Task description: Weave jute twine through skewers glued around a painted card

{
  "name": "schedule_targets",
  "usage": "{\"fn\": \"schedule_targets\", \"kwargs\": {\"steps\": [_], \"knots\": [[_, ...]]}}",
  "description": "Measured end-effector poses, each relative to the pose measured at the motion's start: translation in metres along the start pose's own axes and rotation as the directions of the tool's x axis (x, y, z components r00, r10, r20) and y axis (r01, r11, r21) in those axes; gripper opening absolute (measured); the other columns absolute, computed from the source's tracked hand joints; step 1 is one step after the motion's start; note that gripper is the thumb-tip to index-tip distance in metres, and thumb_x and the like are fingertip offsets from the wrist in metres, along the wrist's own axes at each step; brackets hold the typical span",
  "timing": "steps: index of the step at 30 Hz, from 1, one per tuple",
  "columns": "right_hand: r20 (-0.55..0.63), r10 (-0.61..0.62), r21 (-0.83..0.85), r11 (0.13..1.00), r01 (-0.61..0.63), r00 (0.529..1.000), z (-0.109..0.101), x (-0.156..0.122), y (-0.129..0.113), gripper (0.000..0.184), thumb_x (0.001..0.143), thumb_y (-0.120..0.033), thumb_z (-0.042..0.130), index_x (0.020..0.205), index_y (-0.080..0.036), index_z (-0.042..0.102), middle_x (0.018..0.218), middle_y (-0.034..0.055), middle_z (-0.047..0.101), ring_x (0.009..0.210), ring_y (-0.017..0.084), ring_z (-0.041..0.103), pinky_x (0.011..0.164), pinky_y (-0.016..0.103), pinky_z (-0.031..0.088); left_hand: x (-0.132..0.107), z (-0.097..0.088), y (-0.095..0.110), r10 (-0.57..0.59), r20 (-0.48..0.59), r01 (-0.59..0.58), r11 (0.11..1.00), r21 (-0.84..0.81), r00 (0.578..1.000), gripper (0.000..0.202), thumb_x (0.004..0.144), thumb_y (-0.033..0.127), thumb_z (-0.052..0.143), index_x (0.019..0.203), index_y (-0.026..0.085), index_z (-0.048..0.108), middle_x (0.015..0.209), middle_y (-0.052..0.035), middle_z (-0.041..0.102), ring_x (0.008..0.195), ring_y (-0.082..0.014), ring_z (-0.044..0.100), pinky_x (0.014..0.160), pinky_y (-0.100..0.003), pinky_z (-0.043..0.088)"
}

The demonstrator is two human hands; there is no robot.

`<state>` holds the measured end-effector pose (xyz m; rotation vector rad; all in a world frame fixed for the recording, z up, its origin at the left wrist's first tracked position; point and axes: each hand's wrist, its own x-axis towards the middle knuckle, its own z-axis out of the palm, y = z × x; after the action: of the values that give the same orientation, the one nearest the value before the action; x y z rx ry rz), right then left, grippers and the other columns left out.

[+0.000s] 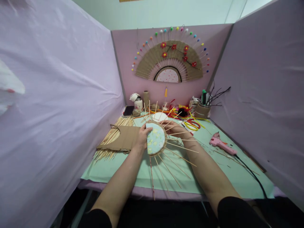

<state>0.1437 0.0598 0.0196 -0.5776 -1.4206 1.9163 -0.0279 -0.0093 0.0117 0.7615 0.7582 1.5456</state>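
Note:
A half-round cardboard piece (156, 140), faced with light blue patterned covering and edged with twine, is held upright above the table. Thin wooden sticks (177, 146) fan out from its curved edge. My left hand (142, 135) grips the straight side, thumb on the patterned face and the other fingers behind. At the upper curved edge, among the sticks, is my right hand (173, 127); its fingers are bent at the rim and partly hidden behind the piece and sticks. Whether they pinch a stick or the rim I cannot tell.
Cut cardboard (128, 139) lies on a pile of sticks (106, 144) at the left. To the right rests a pink glue gun (222, 144) with a black cord. Scissors (192, 125), pipe cleaners and jars line the back. A decorated fan (171, 60) hangs on the rear panel.

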Motion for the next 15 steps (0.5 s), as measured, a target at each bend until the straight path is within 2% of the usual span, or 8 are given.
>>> {"fn": "schedule_targets", "kwargs": {"steps": [2, 5, 9, 11, 15], "knots": [[0.001, 0.005, -0.001, 1.0, -0.005, 1.0, 0.0, 0.001, 0.002, 0.031, 0.062, -0.022, 0.078, 0.09, -0.016, 0.065, 0.079, 0.0008, 0.069, 0.065, 0.011, 0.063, 0.06, 0.023, 0.047, -0.001, 0.002, 0.0, -0.025, 0.01, 0.025, 1.0, -0.012, 1.0, 0.044, 0.055, 0.016, 0.072, 0.097, 0.015, 0.058, 0.07, -0.0009, 0.068, 0.062, -0.0164, 0.064, 0.069, -0.031, 0.05], [0.062, 0.028, -0.011, 1.0, -0.027, 0.998, -0.003, 0.0, 0.004, 0.03, 0.062, -0.022, 0.079, 0.088, -0.014, 0.065, 0.077, 0.0013, 0.069, 0.065, 0.012, 0.063, 0.061, 0.024, 0.047, -0.004, 0.005, -0.001, -0.109, 0.03, 0.11, 0.994, -0.023, 0.994, 0.042, 0.055, 0.016, 0.074, 0.095, 0.014, 0.059, 0.069, -0.0022, 0.069, 0.061, -0.0163, 0.064, 0.069, -0.032, 0.052], [0.131, 0.024, -0.046, 0.999, -0.018, 0.991, -0.004, -0.004, 0.0, 0.029, 0.061, -0.019, 0.079, 0.086, -0.013, 0.065, 0.078, 0.002, 0.069, 0.067, 0.012, 0.064, 0.062, 0.023, 0.048, -0.006, 0.006, -0.002, -0.198, 0.029, 0.198, 0.98, -0.008, 0.98, 0.03, 0.059, 0.017, 0.073, 0.085, 0.011, 0.061, 0.065, -0.0055, 0.069, 0.057, -0.017, 0.064, 0.065, -0.031, 0.053], [0.14, 0.004, -0.049, 0.999, 0.003, 0.99, -0.003, -0.007, -0.004, 0.029, 0.059, -0.018, 0.08, 0.083, -0.013, 0.065, 0.08, 0.0022, 0.069, 0.069, 0.012, 0.064, 0.063, 0.024, 0.048, -0.006, 0.006, -0.002, -0.227, 0.043, 0.228, 0.974, -0.017, 0.973, 0.028, 0.061, 0.017, 0.071, 0.087, 0.01, 0.063, 0.067, -0.0063, 0.07, 0.058, -0.0176, 0.065, 0.065, -0.031, 0.053], [0.111, -0.006, -0.069, 0.997, 0.014, 0.994, -0.005, -0.009, -0.009, 0.026, 0.063, -0.026, 0.078, 0.08, -0.013, 0.064, 0.076, 0.0021, 0.067, 0.064, 0.011, 0.062, 0.06, 0.024, 0.048, -0.006, 0.006, -0.001, -0.268, 0.101, 0.272, 0.962, -0.034, 0.958, 0.037, 0.064, 0.016, 0.067, 0.101, 0.011, 0.063, 0.074, -0.0071, 0.072, 0.063, -0.0186, 0.067, 0.068, -0.032, 0.053]]}}
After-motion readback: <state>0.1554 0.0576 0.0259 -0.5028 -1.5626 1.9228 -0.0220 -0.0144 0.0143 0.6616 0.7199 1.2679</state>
